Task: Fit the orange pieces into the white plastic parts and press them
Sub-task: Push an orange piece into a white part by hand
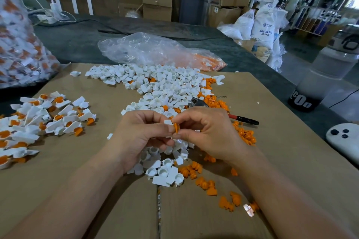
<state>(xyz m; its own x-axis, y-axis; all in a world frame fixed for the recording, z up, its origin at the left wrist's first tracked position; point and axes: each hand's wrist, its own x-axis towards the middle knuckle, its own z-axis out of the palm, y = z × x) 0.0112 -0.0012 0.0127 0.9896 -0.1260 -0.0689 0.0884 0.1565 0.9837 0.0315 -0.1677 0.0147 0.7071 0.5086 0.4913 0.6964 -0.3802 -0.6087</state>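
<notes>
Mid-batch, by the look of it. At the left edge of the frame a heap of assembled pieces (48, 120) is lying on the cardboard sheet (281, 106) – white bodies with orange showing in their cups. A tall clear bag (17, 44) in the upper left is holding many more that look finished.

Plenty is left to do. A big drift of loose white parts (159, 87) is running down the centre of the frame, and loose orange pieces (245, 135) are strung along its right side and scattered toward the lower centre.

One pair is in hand now, just above the near end of the white drift:
- The left hand (139, 132) is curled, fingers and thumb pinching a white plastic part (168, 122); only a corner of it is showing.
- The right hand (206, 132) is curled too, thumb and forefinger pinching an orange piece (176, 127).

The orange piece is touching the white part and seems to be going in, not yet pressed home. It is standing on edge, its long axis running roughly top to bottom of the frame, its upper end tipping slightly right. Its inner side is facing frame left toward the white part. Which way the cup opens I cannot tell; fingers are covering it.

Red-handled pliers (233, 117) are lying right of the hands.
</notes>
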